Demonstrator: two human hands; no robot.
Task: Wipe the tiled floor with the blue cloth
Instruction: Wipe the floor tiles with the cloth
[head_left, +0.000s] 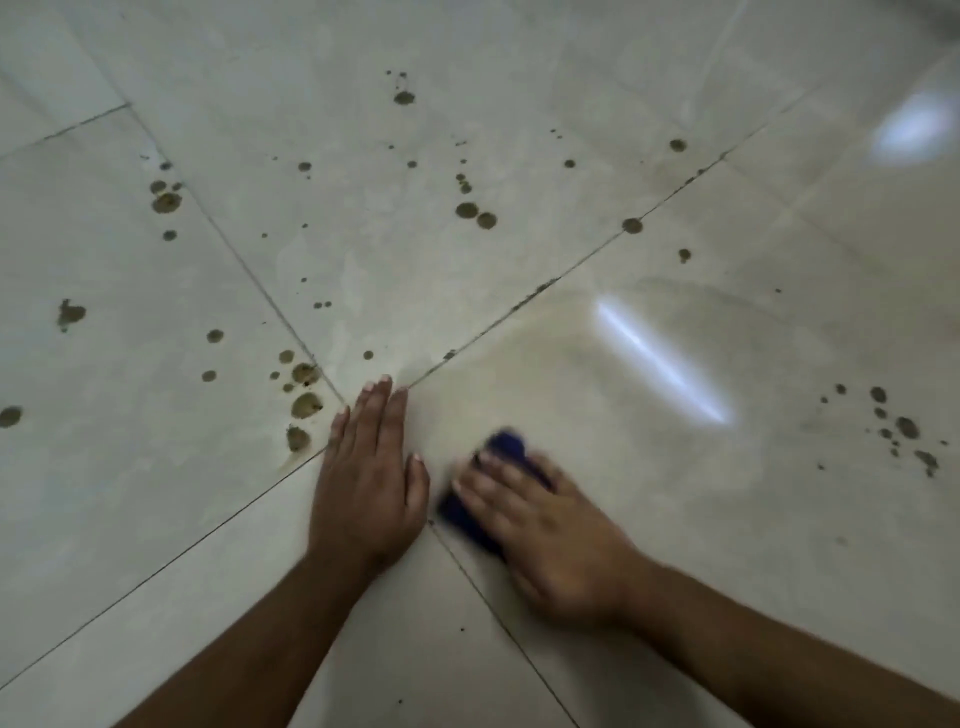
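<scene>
Glossy pale tiled floor (519, 156) across the whole view, large square slabs split by thin dark grout lines (519, 306) that cross just beside the left hand. Smooth, reflective surface, with a long white streak of glare (660, 358) on the tile right of centre and a softer bright patch (914, 127) far right. Hazy, smeared arcs over the right-hand tile around the glare. Brown dried spots (475, 213) scattered far and wide: round blobs of mixed size, thickest in a cluster (304, 402) along the grout just left of the left hand, another sprinkle (898, 431) well apart at the right edge. Two bare forearms up from the bottom edge. Left hand (369, 478) flat on the floor, palm down, fingers straight and together, tips at the grout crossing, grasping nothing. Right hand (545, 525) blurred, laid over the blue cloth (467, 514) with fingers spread toward the upper left, pressing it onto the tile; too smeared to tell whether any finger curls round it. Cloth dark blue, soft, bunched into a small wad, long axis slanting from lower left to upper right, mostly hidden beneath the fingers, just beside the left thumb yet apart from it.
</scene>
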